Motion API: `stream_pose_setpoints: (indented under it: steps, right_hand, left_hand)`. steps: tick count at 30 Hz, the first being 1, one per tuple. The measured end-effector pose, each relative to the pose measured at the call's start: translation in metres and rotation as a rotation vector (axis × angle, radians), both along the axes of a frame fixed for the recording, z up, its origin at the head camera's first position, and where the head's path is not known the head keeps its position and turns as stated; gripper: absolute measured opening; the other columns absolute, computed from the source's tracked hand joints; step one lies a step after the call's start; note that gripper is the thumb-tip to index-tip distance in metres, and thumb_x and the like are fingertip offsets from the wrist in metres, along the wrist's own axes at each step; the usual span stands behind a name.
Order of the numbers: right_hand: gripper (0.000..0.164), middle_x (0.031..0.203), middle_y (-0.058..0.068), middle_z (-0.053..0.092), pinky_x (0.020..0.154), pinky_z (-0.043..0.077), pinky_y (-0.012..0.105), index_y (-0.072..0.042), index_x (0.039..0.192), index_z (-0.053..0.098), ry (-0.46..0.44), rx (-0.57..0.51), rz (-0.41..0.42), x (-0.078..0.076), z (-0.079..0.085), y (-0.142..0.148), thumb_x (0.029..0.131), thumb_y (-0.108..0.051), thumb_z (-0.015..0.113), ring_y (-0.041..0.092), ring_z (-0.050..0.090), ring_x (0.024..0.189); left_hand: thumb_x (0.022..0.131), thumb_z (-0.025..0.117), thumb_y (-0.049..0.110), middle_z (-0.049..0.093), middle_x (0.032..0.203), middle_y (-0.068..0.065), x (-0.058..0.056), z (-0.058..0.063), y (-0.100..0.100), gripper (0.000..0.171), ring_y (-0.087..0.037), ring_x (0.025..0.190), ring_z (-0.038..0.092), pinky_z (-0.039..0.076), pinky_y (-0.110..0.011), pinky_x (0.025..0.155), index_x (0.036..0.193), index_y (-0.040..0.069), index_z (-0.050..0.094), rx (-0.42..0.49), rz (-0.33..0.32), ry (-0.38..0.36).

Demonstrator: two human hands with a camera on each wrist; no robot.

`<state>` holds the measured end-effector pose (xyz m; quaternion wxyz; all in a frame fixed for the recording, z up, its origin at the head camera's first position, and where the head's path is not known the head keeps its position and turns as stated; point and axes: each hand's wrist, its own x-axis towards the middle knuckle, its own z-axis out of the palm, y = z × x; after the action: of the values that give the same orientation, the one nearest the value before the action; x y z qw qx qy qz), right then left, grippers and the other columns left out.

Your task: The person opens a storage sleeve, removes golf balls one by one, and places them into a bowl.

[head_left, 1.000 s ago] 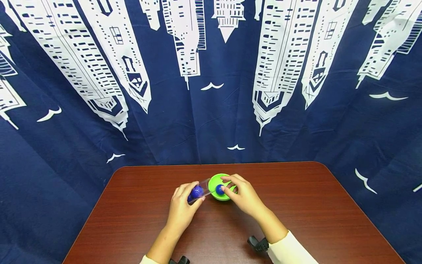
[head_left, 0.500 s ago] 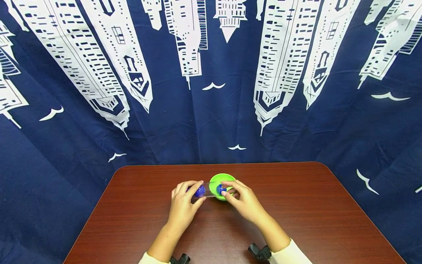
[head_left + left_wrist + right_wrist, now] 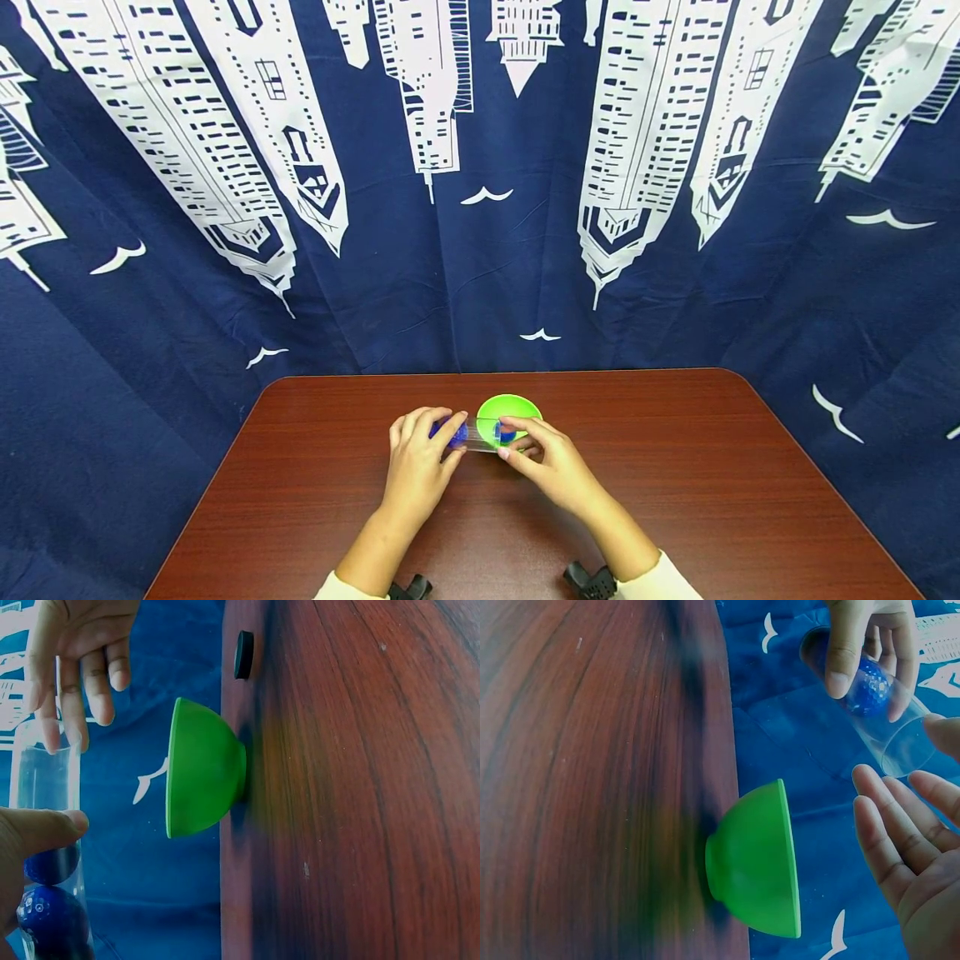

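1. Hides two blue balls [image 3: 54,919] partly behind the left hand [image 3: 415,462], inside a clear tube [image 3: 45,776]; cannot identify a blue patch [image 3: 507,436] half covered by the right hand [image 3: 551,458].
2. Grips the tube sideways in curled left fingers, higher than the green bowl [image 3: 508,405] on the counter [image 3: 675,483], with its open mouth overlapping the bowl in the head view.
3. Holds right fingers mostly straight, spread apart at the mouth; cannot tell whether touching it.
4. Angles both forearms inward, cut off at cream sleeves [image 3: 341,588].
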<state>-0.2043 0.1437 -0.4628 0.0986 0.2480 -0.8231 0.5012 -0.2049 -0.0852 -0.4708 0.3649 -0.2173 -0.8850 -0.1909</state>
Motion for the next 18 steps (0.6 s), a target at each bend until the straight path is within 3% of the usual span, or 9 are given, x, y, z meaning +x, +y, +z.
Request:
stream_pose_setpoints:
  steps: [8, 18]
  right_hand:
    - [0.047, 0.127, 0.013, 0.066, 0.084, 0.060, 0.026, -0.006, 0.135, 0.061, -0.050, -0.061, 0.014, 0.0002, -0.0042, -0.0014, 0.092, -0.022, 0.075, 0.017, 0.073, 0.099]
    - [0.045, 0.127, 0.018, 0.063, 0.086, 0.059, 0.023, -0.006, 0.134, 0.061, -0.120, -0.125, 0.029, 0.0016, -0.0063, -0.0045, 0.093, -0.020, 0.074, 0.014, 0.073, 0.103]
  left_hand:
    - [0.071, 0.092, 0.017, 0.065, 0.120, -0.002, 0.0018, 0.0033, 0.0004, 0.055, -0.026, 0.118, 0.056, 0.037, -0.054, 0.105, 0.122, 0.023, 0.072, -0.029, -0.004, 0.027]
    - [0.069, 0.093, 0.014, 0.065, 0.119, -0.002, 0.0027, 0.0024, 0.0014, 0.055, -0.028, 0.117, 0.055, 0.036, -0.056, 0.105, 0.120, 0.022, 0.073, -0.039, -0.001, 0.069]
